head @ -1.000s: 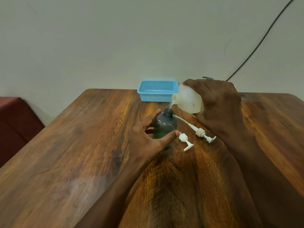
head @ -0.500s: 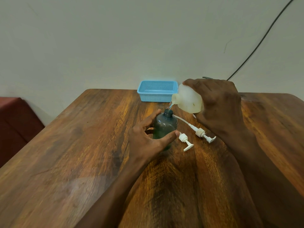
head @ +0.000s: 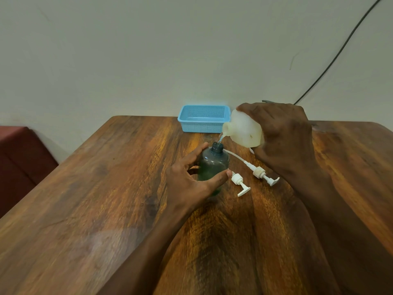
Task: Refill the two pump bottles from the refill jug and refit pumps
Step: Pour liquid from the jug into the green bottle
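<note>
right hand (head: 282, 141) tilting jug (head: 244, 130), bottle (head: 212, 165)

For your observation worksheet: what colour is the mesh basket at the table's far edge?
Light blue; the basket shows best in the head view.

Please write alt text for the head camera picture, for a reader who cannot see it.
The right hand tilts a white refill jug, pouring a thin stream into a dark bottle that the left hand holds upright on a wooden table. Two white pumps lie beside it.
</note>
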{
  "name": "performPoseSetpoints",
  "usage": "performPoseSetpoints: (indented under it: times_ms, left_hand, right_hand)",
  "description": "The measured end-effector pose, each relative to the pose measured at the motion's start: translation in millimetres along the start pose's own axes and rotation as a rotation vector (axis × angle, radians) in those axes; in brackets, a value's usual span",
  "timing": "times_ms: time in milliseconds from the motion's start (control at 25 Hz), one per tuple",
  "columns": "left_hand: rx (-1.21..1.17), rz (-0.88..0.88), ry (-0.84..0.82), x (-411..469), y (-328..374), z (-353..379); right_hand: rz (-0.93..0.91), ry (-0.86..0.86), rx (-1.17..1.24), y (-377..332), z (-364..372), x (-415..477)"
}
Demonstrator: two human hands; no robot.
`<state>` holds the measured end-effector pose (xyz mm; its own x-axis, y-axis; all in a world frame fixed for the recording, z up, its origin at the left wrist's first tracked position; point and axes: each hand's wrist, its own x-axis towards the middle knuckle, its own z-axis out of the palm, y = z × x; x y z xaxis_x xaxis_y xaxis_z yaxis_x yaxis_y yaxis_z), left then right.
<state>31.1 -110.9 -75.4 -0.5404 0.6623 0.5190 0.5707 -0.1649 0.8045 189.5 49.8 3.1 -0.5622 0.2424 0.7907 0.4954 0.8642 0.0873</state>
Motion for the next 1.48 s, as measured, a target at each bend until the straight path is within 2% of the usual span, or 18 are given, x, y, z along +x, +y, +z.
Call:
performPoseSetpoints:
  times_ms: [1480]
  left_hand:
    - [-0.008,-0.015,0.007,-1.5,-0.2,1.3]
  right_hand:
    - [-0.037,-0.008,0.031,4.1,0.2,0.7]
